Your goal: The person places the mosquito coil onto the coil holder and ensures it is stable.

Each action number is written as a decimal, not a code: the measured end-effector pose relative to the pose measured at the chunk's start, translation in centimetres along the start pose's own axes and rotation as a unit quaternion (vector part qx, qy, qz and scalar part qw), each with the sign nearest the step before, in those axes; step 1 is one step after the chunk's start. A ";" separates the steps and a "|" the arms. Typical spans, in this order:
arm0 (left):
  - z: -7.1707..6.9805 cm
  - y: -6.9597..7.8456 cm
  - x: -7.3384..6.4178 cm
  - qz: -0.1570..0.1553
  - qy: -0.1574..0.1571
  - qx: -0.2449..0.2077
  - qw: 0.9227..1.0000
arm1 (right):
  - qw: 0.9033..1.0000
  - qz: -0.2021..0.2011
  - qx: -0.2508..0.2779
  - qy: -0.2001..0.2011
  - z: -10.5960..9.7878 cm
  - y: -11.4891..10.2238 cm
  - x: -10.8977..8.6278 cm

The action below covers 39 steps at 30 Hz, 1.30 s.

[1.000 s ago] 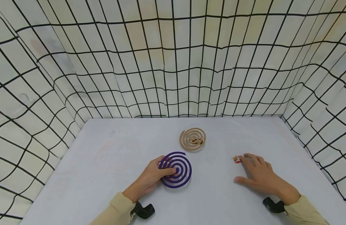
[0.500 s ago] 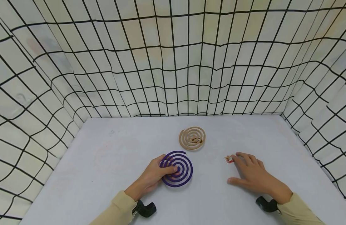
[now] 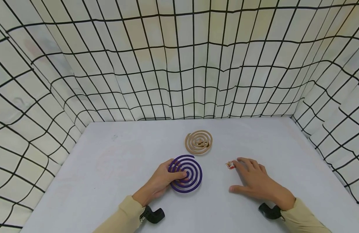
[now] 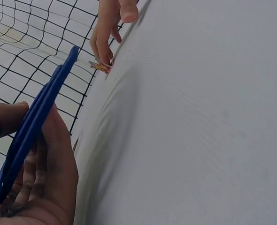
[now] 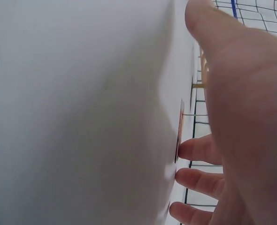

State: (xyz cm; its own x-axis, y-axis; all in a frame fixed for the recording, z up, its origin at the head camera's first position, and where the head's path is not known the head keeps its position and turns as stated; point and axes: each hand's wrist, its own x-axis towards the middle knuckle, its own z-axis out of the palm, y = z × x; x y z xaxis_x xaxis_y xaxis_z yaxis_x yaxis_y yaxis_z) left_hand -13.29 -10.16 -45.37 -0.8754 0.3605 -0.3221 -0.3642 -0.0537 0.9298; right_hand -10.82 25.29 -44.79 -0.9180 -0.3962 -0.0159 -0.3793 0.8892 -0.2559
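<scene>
My left hand (image 3: 165, 178) pinches a purple mosquito coil (image 3: 196, 183), thumb on its upper face and fingers beneath. In the left wrist view the same coil (image 4: 40, 105) appears blue and edge-on, tilted above the table. To the right, my right hand (image 3: 253, 178) rests low with its fingers spread. Its index fingertip touches a small red and white packet (image 3: 230, 165) lying on the table. The right wrist view shows the packet (image 5: 180, 129) as a thin strip, with three fingertips at the table surface. Farther back sits a tan mosquito coil (image 3: 189, 147).
A white table (image 3: 124, 161) lies under everything. Black netting (image 3: 179, 64) over pale walls closes off the back and both sides. A small gold-brown piece (image 3: 207, 144) shows at the tan coil. Each wrist wears a black camera mount (image 3: 154, 216).
My right hand has slid left along the table, and the packet has moved with its index finger. The left hand and purple coil have shifted slightly right. The tan coil stays in place.
</scene>
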 end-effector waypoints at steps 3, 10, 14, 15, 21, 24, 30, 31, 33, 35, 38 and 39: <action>0.2 0.0 0.1 0.000 0.003 0.007 1.000 | 1.000 0.001 0.004 -0.003 0.1 -0.4 0.1; 0.9 0.1 0.6 0.001 0.015 0.014 1.000 | 1.000 -0.002 0.004 -0.004 0.6 -1.2 0.5; 1.3 0.1 0.8 0.002 0.026 0.023 0.999 | 1.000 -0.003 0.006 -0.005 0.6 -1.7 0.6; 1.3 0.1 0.8 0.004 0.026 0.027 0.999 | 1.000 -0.003 0.006 -0.007 0.6 -1.8 0.6; 1.7 0.1 1.0 0.005 0.016 0.024 1.000 | 1.000 -0.005 0.001 -0.017 0.6 -2.4 0.7; 1.9 0.1 1.0 0.000 0.012 0.018 1.000 | 1.000 -0.009 0.004 -0.013 0.6 -2.4 0.6; 2.2 0.0 1.1 -0.005 0.003 0.011 1.000 | 1.000 -0.008 0.006 -0.008 0.4 -1.9 0.3; 2.2 0.0 1.1 -0.006 0.002 0.010 1.000 | 1.000 -0.007 0.006 -0.008 0.3 -1.8 0.2; 2.2 0.0 1.2 -0.006 0.002 0.012 1.000 | 1.000 -0.007 0.003 -0.006 0.2 -1.6 0.1; 2.3 0.0 1.2 -0.006 0.004 0.014 1.000 | 1.000 -0.008 0.002 -0.002 0.2 -1.4 0.0; 2.5 -0.1 1.4 -0.004 0.008 0.019 1.000 | 1.000 -0.011 0.000 0.001 0.2 -1.3 0.0; 2.6 -0.1 1.5 -0.002 0.008 0.020 1.000 | 1.000 -0.011 0.000 0.000 0.2 -1.3 0.0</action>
State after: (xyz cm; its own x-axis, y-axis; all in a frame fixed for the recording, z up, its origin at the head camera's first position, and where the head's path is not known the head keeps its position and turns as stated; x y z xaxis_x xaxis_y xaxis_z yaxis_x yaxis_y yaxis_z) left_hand -13.72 -7.26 -45.48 -0.8790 0.3451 -0.3290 -0.3556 -0.0149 0.9345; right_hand -10.32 24.06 -44.62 -0.9091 -0.4164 -0.0107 -0.4001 0.8801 -0.2554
